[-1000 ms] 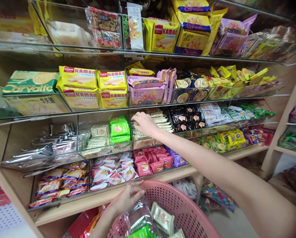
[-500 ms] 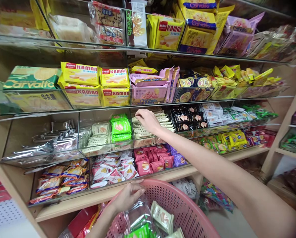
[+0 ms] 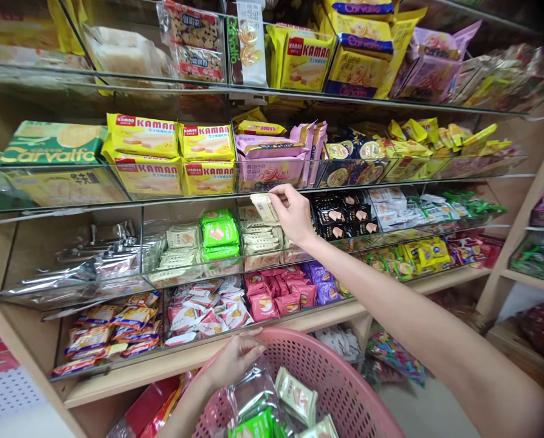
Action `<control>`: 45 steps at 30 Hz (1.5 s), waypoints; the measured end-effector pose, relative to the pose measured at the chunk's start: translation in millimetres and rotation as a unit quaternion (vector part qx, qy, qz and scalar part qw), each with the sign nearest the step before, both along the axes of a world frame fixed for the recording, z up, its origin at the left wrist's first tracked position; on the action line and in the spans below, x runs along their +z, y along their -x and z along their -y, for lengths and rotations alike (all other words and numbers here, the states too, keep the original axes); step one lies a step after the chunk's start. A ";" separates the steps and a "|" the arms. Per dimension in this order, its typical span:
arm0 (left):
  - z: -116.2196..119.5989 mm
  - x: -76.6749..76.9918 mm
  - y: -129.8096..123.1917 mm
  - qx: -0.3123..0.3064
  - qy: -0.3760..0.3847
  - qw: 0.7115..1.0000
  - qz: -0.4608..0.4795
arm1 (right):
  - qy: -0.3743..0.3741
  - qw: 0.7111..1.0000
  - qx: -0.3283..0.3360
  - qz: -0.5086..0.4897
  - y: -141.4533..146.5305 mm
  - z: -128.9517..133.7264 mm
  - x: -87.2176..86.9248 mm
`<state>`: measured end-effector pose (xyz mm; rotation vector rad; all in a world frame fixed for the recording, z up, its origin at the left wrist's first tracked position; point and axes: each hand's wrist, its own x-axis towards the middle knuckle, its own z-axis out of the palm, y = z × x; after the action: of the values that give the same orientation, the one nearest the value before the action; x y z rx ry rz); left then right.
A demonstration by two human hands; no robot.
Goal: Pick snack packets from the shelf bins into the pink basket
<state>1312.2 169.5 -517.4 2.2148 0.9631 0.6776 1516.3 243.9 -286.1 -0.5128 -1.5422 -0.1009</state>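
Note:
My right hand (image 3: 293, 213) pinches a cream-coloured snack packet (image 3: 264, 208) by its right end, above a bin of stacked cream packets (image 3: 259, 240) on the third shelf. Below, my left hand (image 3: 239, 359) is closed on the near-left rim of a pink plastic basket (image 3: 340, 371). Inside the basket lie a clear plastic bag (image 3: 254, 389), green packets (image 3: 253, 426) and cream packets (image 3: 296, 396). Part of the left fingers is hidden behind the rim.
Glass-fronted shelves hold green packets (image 3: 220, 234) left of the bin and black packets (image 3: 340, 216) right of it. Yellow Kaman packs (image 3: 144, 137) fill the shelf above. Pink packets (image 3: 276, 298) and orange packets (image 3: 112, 325) lie on the lower shelf. A glass lip (image 3: 199, 271) fronts the bin.
My right hand has lifted a cream packet from the stack and moved slightly right and up. My left hand stays at the basket rim.

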 end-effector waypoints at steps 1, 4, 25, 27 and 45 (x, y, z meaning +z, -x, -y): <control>0.5 0.9 -0.2 0.001 0.000 1.000 -0.002 | 0.009 0.999 0.016 -0.032 -1.9 6.0 -1.1; 2.3 4.5 -0.8 0.000 0.002 1.000 -0.008 | 0.085 0.979 0.094 -0.160 -7.6 32.1 -17.2; 1.6 7.4 -3.9 -0.022 -0.009 1.000 -0.008 | 0.714 0.332 0.444 -0.427 -29.6 158.5 -226.7; 2.0 8.1 -3.7 -0.023 -0.007 1.000 -0.004 | 0.703 0.325 0.464 -0.429 -28.6 159.1 -221.0; 3.4 11.1 -5.9 -0.015 -0.012 1.000 -0.007 | 0.787 0.382 0.364 -0.319 -38.8 164.9 -234.3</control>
<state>1318.0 166.1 -506.3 2.2542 0.9315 0.6639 1555.1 78.9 -520.4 -1.0295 -0.4278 2.2307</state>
